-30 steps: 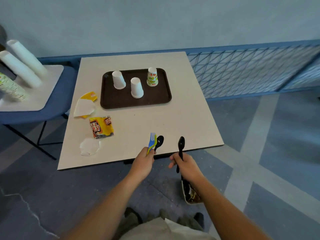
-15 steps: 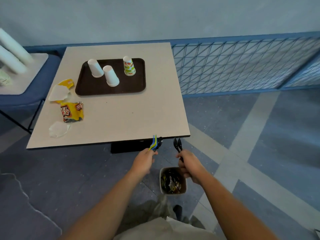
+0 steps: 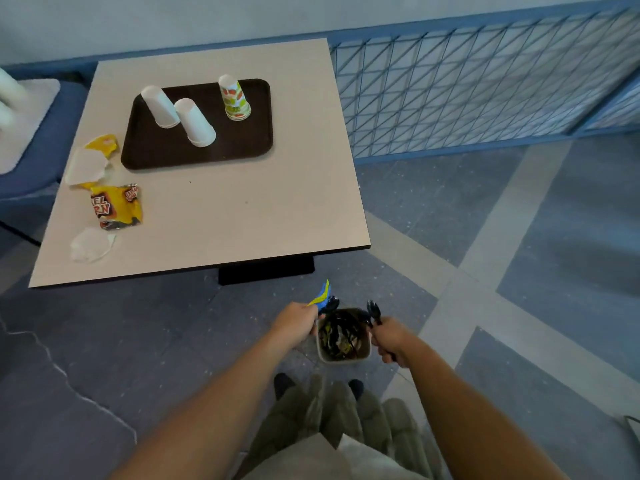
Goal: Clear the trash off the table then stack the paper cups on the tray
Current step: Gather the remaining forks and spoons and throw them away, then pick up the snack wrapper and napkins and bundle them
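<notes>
My left hand (image 3: 296, 323) grips a bundle of plastic cutlery (image 3: 323, 297), blue, yellow and black, at the left rim of a small trash bin (image 3: 343, 358) on the floor. My right hand (image 3: 391, 339) holds black plastic spoons (image 3: 374, 310) at the bin's right rim. On the table (image 3: 242, 209) a dark brown tray (image 3: 194, 154) carries two white paper cups (image 3: 159, 107) (image 3: 194, 123) and a printed cup (image 3: 235, 98), all upside down. A yellow snack wrapper (image 3: 116, 206), a white paper scrap (image 3: 85, 166) over a yellow piece (image 3: 103, 143) and crumpled clear plastic (image 3: 90, 244) lie at the table's left.
The bin holds dark trash and stands in front of my feet (image 3: 284, 384), below the table's near edge. A blue wire fence (image 3: 485, 84) runs along the right. A second table (image 3: 24, 126) with white cup stacks (image 3: 8, 90) is at the far left.
Both hands have dropped from the table's front edge down to the bin, still holding the cutlery. My view has shifted right and downward, so the table sits further up and left.
</notes>
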Demonstrator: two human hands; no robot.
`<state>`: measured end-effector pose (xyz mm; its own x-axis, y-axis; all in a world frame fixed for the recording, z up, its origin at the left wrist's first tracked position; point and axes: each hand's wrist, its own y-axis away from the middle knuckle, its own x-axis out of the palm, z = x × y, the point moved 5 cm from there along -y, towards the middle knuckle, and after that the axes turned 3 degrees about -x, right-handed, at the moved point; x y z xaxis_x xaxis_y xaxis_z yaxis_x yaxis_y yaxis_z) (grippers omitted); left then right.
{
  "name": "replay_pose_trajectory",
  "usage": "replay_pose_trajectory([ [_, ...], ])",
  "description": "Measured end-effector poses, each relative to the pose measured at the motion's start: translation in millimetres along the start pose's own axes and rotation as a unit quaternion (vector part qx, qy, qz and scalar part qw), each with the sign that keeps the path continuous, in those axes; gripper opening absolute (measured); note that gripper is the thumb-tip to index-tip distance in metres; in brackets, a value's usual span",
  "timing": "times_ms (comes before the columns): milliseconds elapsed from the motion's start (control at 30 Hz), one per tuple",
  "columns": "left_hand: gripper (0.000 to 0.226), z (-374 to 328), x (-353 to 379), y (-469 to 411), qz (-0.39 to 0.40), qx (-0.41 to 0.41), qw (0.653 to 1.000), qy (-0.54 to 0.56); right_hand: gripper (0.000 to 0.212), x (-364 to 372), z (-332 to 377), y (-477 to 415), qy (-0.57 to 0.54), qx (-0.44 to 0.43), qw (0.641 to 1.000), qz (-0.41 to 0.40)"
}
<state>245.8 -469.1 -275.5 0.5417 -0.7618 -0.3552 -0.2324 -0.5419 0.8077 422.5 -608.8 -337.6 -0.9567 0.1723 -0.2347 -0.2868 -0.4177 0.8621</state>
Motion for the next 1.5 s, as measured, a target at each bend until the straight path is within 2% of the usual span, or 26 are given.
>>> replay_pose_trajectory([
  [100,0.038,13.5,18.2,-23.1,-0.004,-0.028,0.999,-0.034,0.021,4.9,-28.0,-15.0,0.014,0.044,0.999,0.001],
  [233,0.04,39.2,48.5,-68.0,0.001,-0.075,0.995,-0.066,0.017,18.5,-56.0,-52.8,-0.006,0.084,0.996,-0.008],
  [367,0.043,67.6,88.7,-132.0,0.041,-0.097,0.988,-0.111,0.02,41.9,-78.5,-111.8,0.015,0.096,0.995,0.028],
  [467,0.032,84.2,116.9,-176.6,0.063,-0.105,0.989,-0.086,0.018,58.2,-83.4,-148.9,-0.015,0.109,0.994,0.024],
  [533,0.022,92.7,130.2,-200.5,0.062,-0.098,0.99,-0.077,0.03,62.9,-91.4,-177.7,-0.005,0.088,0.996,-0.006],
  [633,0.055,101.9,134.9,-221.5,0.04,-0.059,0.991,-0.111,0.042,62.2,-104.6,-203.0,0.047,0.055,0.996,-0.053],
  [767,0.067,91.7,121.9,-193.8,0.01,-0.026,0.996,-0.087,0.046,61.7,-105.6,-192.1,0.043,0.022,0.996,-0.075],
  [900,0.063,68.4,91.3,-134.6,-0.015,0.017,0.999,-0.028,0.052,56.8,-72.3,-138.6,0.019,-0.019,0.996,-0.088],
  [1100,0.061,28.4,23.4,-51.0,-0.058,0.069,0.995,0.045,0.041,44.1,11.5,-48.4,0.005,-0.107,0.99,-0.093],
  [1333,0.055,4.8,-62.3,18.7,-0.158,0.13,0.975,0.086,0.034,55.7,108.1,21.6,-0.017,-0.23,0.969,-0.085],
  [1500,0.056,15.0,-121.4,47.3,-0.203,0.146,0.954,0.163,0.022,94.0,175.1,48.2,-0.05,-0.289,0.955,-0.049],
])
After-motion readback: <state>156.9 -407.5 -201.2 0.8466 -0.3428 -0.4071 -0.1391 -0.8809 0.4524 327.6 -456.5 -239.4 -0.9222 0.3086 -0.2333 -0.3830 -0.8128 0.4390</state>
